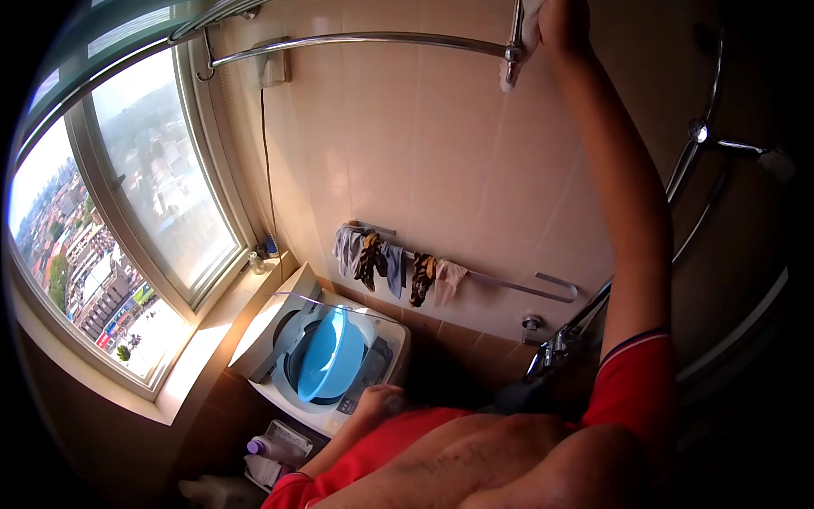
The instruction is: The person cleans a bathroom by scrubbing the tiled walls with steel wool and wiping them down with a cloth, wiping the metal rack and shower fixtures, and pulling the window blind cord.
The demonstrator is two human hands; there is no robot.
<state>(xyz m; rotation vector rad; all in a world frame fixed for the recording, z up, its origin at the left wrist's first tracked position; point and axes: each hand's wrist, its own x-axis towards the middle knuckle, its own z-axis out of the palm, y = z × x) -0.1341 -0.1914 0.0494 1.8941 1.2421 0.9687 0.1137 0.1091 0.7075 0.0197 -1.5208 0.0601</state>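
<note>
My right hand is raised high at the top of the view. It presses a crumpled white cloth against the upright end of a chrome towel rack; the frame's top edge cuts off part of the hand. Low down, my left hand is closed beside the front corner of a white top-loading washing machine. Whatever its fingers may hold is hidden. A blue plastic basin stands tilted in the machine's opening, under the raised lid.
Small cloths hang from a wall rail. At the left is a window with a sill. A purple-capped bottle stands in a basket below the machine. Shower fittings are on the right wall.
</note>
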